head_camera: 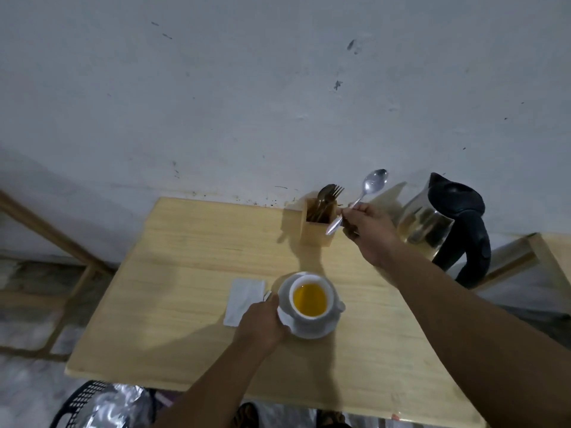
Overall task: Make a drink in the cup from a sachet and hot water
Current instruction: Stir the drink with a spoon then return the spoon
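- The white cup [310, 299], filled with yellow-orange drink, stands on a saucer [321, 330] near the middle of the wooden table [173, 304].
- The left hand [262, 321] grips the saucer's rim at the cup's 8 o'clock.
- The right hand [367, 231] pinches a spoon [360, 199], bowl upward, at the cup's 1 o'clock, well apart, just beside the cutlery holder [318, 230].
- A white sachet [244, 299] lies at the cup's 9 o'clock.
- The kettle [448, 227] stands at 2 o'clock.
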